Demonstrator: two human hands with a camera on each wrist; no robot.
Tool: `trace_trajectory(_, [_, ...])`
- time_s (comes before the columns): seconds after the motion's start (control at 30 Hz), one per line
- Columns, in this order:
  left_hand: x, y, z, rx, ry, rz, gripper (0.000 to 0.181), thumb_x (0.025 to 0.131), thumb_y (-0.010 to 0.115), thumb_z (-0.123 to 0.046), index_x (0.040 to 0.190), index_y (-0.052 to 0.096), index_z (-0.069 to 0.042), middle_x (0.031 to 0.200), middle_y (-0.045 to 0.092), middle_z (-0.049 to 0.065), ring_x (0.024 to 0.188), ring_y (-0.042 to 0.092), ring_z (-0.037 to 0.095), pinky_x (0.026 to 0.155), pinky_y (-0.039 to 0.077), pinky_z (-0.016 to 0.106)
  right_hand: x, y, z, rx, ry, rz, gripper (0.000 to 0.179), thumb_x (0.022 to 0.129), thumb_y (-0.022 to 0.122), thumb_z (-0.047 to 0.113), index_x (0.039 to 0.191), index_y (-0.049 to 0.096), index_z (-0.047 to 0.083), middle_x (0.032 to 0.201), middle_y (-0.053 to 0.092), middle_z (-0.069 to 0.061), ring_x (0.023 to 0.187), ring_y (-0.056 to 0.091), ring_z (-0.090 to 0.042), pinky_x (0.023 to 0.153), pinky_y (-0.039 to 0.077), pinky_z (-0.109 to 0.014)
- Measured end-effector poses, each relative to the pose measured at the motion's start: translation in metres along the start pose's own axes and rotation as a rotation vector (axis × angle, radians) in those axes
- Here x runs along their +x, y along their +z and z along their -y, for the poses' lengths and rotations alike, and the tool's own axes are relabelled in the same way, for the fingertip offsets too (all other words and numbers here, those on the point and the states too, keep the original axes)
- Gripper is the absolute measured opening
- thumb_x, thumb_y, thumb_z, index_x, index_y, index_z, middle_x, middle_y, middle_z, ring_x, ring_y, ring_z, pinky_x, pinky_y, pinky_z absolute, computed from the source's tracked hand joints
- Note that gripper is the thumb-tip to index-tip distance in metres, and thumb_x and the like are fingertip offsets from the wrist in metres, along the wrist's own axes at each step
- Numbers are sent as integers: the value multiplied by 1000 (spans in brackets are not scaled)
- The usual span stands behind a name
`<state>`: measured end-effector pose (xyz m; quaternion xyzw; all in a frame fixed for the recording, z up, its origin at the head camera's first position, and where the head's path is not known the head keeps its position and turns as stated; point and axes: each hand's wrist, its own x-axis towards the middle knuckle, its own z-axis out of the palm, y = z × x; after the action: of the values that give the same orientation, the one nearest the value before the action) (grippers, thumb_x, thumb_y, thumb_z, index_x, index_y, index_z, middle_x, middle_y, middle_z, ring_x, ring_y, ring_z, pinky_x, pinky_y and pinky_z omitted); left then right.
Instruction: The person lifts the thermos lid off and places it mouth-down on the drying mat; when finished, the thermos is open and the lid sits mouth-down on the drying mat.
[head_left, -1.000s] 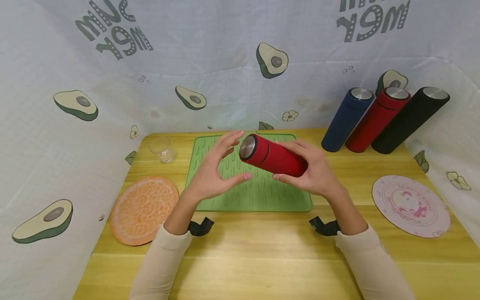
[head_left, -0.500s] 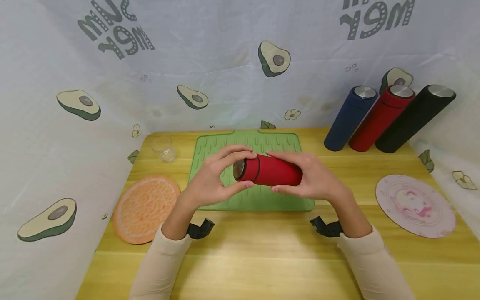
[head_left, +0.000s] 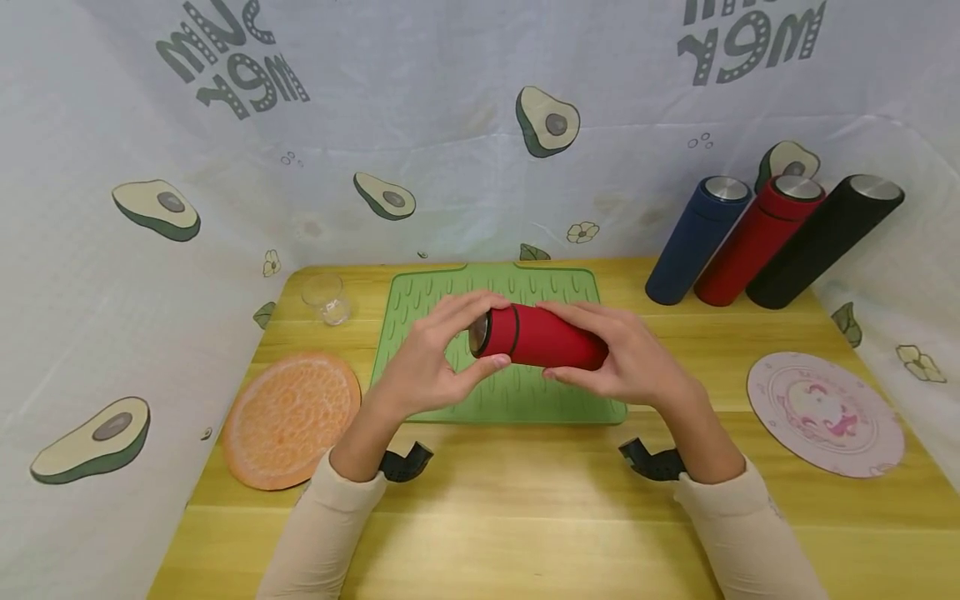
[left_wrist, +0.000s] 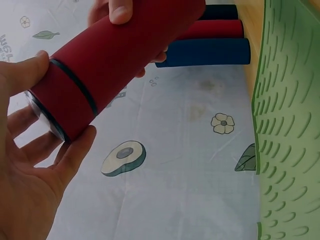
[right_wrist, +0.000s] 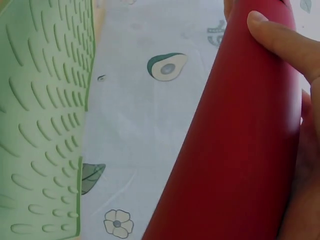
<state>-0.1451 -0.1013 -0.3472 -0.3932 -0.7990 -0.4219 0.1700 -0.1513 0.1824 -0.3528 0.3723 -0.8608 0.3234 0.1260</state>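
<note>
A short red thermos (head_left: 558, 337) with a black ring and a steel-topped lid is held in the air, lying nearly level, lid end to the left. My right hand (head_left: 626, 350) grips its body near the base, thumb in front and fingers behind. At the other end my left hand (head_left: 435, 354) pinches the red lid (left_wrist: 62, 102) between thumb and fingers. The lid sits against the body in the left wrist view. Beneath the thermos lies a green ridged mat (head_left: 495, 400), partly hidden by the hands.
Blue (head_left: 693, 242), red (head_left: 757, 242) and black (head_left: 825, 242) thermoses stand at the back right. A clear glass (head_left: 328, 300) is at the back left. An orange round mat (head_left: 292, 421) lies left, a pink round mat (head_left: 825, 414) right. A printed cloth (head_left: 450, 125) hangs behind.
The left hand has closed in from the left and taken hold of the lid. The thermos has come lower and tilted closer to level; over the last half second it barely moves.
</note>
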Motion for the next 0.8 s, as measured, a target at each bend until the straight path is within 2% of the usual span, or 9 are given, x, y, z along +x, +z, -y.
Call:
trace_trajectory(0.17, [0,2,3,-59,-20,-65,52,88,82,-23,136,66,-13,138,65,5,119,62,19,87,62,28,1,7,0,-71,-27,-82,77,73,94,29,143,63,18,123,71,-10,95,71,-23,68,63,-37])
trace_trajectory(0.23, [0,2,2,-91,-52,-91,51,87,82,-21,136,66,-14,136,67,4,112,65,16,85,62,28,3,9,0,-111,-49,-123,78,72,94,29,143,63,18,124,71,-11,97,72,-26,69,63,-40])
trace_trajectory(0.43, [3,2,-5,-196,-232,-162,49,90,81,-26,136,67,-22,122,73,1,99,71,12,83,64,28,7,15,1,-244,-121,-229,80,69,95,29,142,64,17,126,70,-16,107,70,-35,81,62,-52])
trace_trajectory(0.53, [4,3,-8,-225,-323,-192,46,90,81,-30,135,69,-25,114,76,1,96,73,12,82,64,28,8,16,1,-318,-142,-257,78,70,94,28,141,65,17,126,69,-16,108,68,-37,85,61,-55])
trace_trajectory(0.6, [4,3,-7,-230,-358,-195,45,90,81,-31,133,69,-26,114,76,1,96,73,13,82,64,28,9,16,1,-340,-146,-263,77,71,94,29,141,65,18,127,69,-16,109,68,-37,87,60,-56])
trace_trajectory(0.67, [3,3,-5,-222,-361,-173,46,89,82,-31,133,69,-27,115,75,0,99,72,12,83,64,27,9,16,1,-317,-140,-263,76,69,95,28,139,66,18,125,71,-15,108,68,-37,87,60,-56])
trace_trajectory(0.7, [3,3,-3,-219,-342,-150,48,89,83,-30,134,68,-26,118,73,-1,102,70,12,85,63,26,8,15,0,-290,-131,-260,77,68,96,28,138,67,17,124,71,-14,107,69,-36,85,61,-55])
trace_trajectory(0.8, [2,2,2,-222,-214,-67,56,88,84,-22,140,62,-21,132,67,0,118,64,14,92,61,28,5,11,-1,-175,-89,-227,80,63,99,26,136,69,17,121,73,-13,104,71,-32,78,63,-50])
